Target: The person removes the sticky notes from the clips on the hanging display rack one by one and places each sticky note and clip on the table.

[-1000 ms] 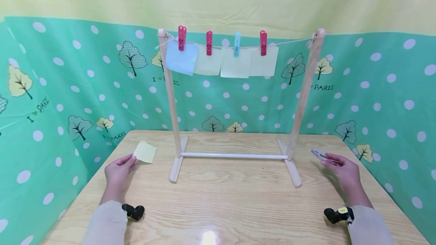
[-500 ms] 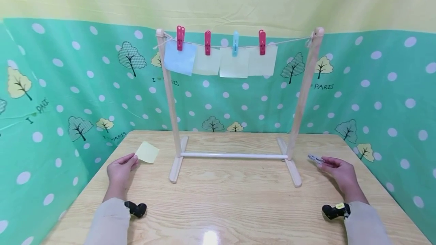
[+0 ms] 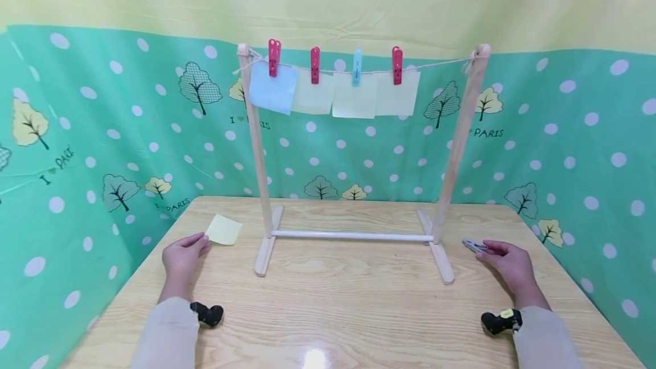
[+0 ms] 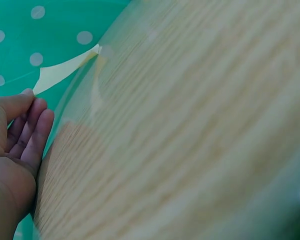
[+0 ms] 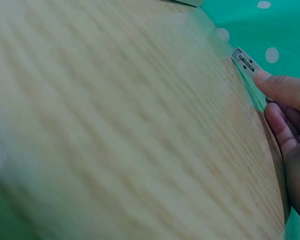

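Note:
At the table's left side my left hand (image 3: pixel 183 258) pinches a pale yellow paper square (image 3: pixel 224 229) by its near left corner. In the left wrist view the sheet (image 4: pixel 62 73) looks curved, its lower corner between thumb and fingers. Over on the right, my right hand (image 3: pixel 509 266) holds a grey clothespin (image 3: pixel 474 245) between thumb and fingers. The right wrist view shows the pin's end (image 5: pixel 245 61) sticking out past the thumb. Between the hands stands a wooden rack with a string (image 3: pixel 435 65). From it hang a blue sheet (image 3: pixel 273 90) and several pale sheets (image 3: pixel 353 98), each under a clothespin.
The rack's left post (image 3: pixel 258 152) and right post (image 3: pixel 459 141) rise from wooden feet, joined low down by a white bar (image 3: pixel 353 235). A polka-dot curtain (image 3: pixel 379 164) closes off the back and sides of the wooden table (image 3: pixel 328 300).
My left hand has shifted slightly right with the yellow paper. My right hand has moved slightly left and down with the clothespin, which now points more level. The hanging sheets stay as they were.

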The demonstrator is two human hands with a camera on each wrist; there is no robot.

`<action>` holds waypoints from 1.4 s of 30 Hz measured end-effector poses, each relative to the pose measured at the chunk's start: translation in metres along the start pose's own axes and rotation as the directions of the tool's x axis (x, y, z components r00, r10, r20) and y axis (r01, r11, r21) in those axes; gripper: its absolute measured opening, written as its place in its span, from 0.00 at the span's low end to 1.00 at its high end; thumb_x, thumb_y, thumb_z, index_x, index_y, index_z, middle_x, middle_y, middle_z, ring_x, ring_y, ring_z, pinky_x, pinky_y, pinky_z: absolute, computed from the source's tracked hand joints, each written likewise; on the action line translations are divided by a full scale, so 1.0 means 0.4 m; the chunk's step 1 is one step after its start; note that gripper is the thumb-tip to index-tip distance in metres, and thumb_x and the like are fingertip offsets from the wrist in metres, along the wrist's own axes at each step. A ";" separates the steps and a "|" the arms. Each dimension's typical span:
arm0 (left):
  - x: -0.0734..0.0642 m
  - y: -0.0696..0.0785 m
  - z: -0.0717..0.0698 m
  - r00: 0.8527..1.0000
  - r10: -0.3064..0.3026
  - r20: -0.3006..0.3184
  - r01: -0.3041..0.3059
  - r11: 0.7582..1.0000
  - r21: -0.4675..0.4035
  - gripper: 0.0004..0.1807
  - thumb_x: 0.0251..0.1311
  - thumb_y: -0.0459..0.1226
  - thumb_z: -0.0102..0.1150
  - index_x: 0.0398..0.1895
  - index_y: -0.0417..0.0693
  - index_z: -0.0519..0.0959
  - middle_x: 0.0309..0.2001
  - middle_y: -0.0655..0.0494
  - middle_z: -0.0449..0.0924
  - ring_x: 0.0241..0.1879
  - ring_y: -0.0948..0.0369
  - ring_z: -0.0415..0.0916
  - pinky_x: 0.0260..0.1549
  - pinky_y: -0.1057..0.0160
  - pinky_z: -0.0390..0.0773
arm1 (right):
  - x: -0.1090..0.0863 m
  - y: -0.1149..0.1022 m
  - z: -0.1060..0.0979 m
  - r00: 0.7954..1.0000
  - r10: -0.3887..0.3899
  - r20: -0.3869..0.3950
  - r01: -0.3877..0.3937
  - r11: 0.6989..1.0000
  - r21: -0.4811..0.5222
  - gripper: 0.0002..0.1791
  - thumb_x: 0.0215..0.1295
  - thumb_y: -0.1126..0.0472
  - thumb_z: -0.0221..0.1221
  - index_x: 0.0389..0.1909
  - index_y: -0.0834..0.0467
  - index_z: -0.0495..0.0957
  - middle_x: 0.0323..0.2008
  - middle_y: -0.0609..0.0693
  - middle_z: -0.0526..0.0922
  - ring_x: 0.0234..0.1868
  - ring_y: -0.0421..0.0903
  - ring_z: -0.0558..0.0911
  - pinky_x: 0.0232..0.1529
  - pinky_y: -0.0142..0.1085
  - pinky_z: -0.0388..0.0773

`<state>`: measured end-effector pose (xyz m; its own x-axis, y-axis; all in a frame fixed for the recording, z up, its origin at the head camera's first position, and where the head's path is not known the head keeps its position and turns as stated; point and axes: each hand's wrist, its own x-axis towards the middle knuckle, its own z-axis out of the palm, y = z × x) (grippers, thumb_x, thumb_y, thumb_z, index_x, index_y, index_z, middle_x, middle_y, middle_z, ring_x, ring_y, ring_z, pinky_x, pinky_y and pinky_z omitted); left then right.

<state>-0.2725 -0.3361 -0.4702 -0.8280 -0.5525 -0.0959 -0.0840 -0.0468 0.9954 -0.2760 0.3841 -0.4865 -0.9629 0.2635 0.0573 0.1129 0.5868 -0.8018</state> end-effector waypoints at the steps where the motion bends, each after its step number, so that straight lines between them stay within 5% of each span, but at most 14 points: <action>1: 0.000 -0.002 0.000 1.000 -0.005 0.000 0.005 1.000 0.003 0.22 0.62 0.33 0.64 0.58 0.33 0.76 0.31 0.64 0.81 0.36 0.67 0.84 0.43 0.68 0.82 | -0.001 -0.001 0.000 1.000 0.002 -0.007 -0.002 1.000 -0.005 0.31 0.63 0.53 0.66 0.61 0.67 0.73 0.51 0.63 0.80 0.41 0.36 0.76 0.34 0.19 0.74; 7: -0.005 -0.011 -0.004 1.000 0.012 -0.015 -0.011 0.996 0.092 0.23 0.61 0.38 0.67 0.57 0.38 0.78 0.43 0.56 0.83 0.41 0.69 0.82 0.43 0.71 0.81 | -0.005 -0.004 0.003 1.000 0.016 -0.019 -0.016 1.000 -0.027 0.31 0.64 0.53 0.65 0.62 0.66 0.72 0.51 0.62 0.79 0.44 0.43 0.76 0.34 0.20 0.73; 15: -0.022 -0.008 -0.011 0.999 -0.012 -0.047 0.021 0.984 0.174 0.27 0.57 0.46 0.69 0.59 0.47 0.79 0.51 0.62 0.82 0.63 0.57 0.69 0.55 0.71 0.75 | -0.010 -0.004 0.003 0.999 0.046 -0.022 -0.046 0.999 -0.009 0.32 0.65 0.50 0.64 0.63 0.65 0.72 0.53 0.62 0.77 0.48 0.47 0.75 0.36 0.21 0.72; 21: -0.029 -0.003 -0.011 0.999 -0.022 -0.031 0.025 0.995 0.098 0.28 0.55 0.43 0.72 0.59 0.43 0.78 0.42 0.67 0.82 0.54 0.63 0.72 0.42 0.80 0.77 | -0.013 -0.005 0.002 0.997 0.076 -0.014 -0.075 0.997 0.030 0.35 0.64 0.46 0.64 0.65 0.64 0.71 0.54 0.60 0.77 0.49 0.47 0.74 0.39 0.27 0.72; 30: -0.031 0.021 0.000 0.998 0.045 0.041 -0.053 0.978 0.203 0.27 0.58 0.44 0.69 0.60 0.43 0.77 0.43 0.67 0.81 0.42 0.72 0.75 0.40 0.78 0.79 | -0.024 -0.053 -0.026 0.996 0.074 -0.058 -0.066 0.991 0.117 0.37 0.64 0.44 0.63 0.67 0.61 0.68 0.55 0.57 0.73 0.47 0.43 0.72 0.34 0.20 0.74; 37: -0.050 0.055 0.021 0.992 0.094 0.080 -0.106 0.981 0.160 0.27 0.54 0.43 0.72 0.57 0.41 0.79 0.36 0.74 0.81 0.38 0.74 0.77 0.37 0.79 0.79 | -0.036 -0.099 -0.062 0.996 -0.039 -0.079 0.050 0.989 0.142 0.37 0.62 0.44 0.65 0.65 0.62 0.69 0.56 0.59 0.72 0.44 0.34 0.72 0.37 0.19 0.77; 42: -0.070 0.083 0.042 0.981 0.139 0.137 -0.151 0.985 0.079 0.24 0.54 0.38 0.73 0.55 0.42 0.81 0.39 0.69 0.84 0.37 0.74 0.79 0.37 0.77 0.80 | -0.042 -0.139 -0.080 0.989 -0.105 -0.102 0.117 0.985 0.124 0.34 0.62 0.45 0.65 0.62 0.61 0.71 0.53 0.56 0.74 0.43 0.31 0.72 0.37 0.17 0.76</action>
<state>-0.2613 -0.3082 -0.4345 -0.8995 -0.4348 0.0435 -0.0018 0.1032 0.9947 -0.2582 0.3717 -0.4237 -0.9394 0.2773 0.2017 -0.0324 0.5140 -0.8572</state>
